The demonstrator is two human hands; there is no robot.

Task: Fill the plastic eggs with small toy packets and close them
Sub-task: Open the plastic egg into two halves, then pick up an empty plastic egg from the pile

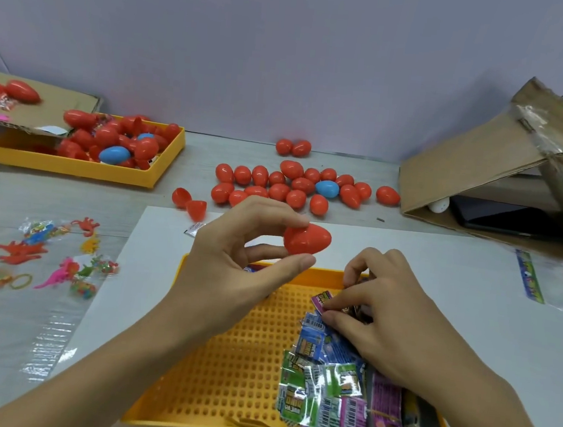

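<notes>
My left hand (234,260) pinches a closed red plastic egg (308,238) between thumb and fingertips, held above the far edge of a yellow perforated tray (234,363). My right hand (384,312) reaches into that tray and pinches a small pink toy packet (320,299) at the top of the pile. Several more toy packets (335,390) in blue, green and purple lie along the tray's right side. An open red egg (190,203), its two halves apart, lies on the table beyond the tray.
A heap of closed red eggs with one blue egg (327,188) lies at the table's middle back. A second yellow tray (161,164) of eggs sits back left. Loose rubber toys (59,260) on plastic lie left. A tilted cardboard box (483,171) stands right.
</notes>
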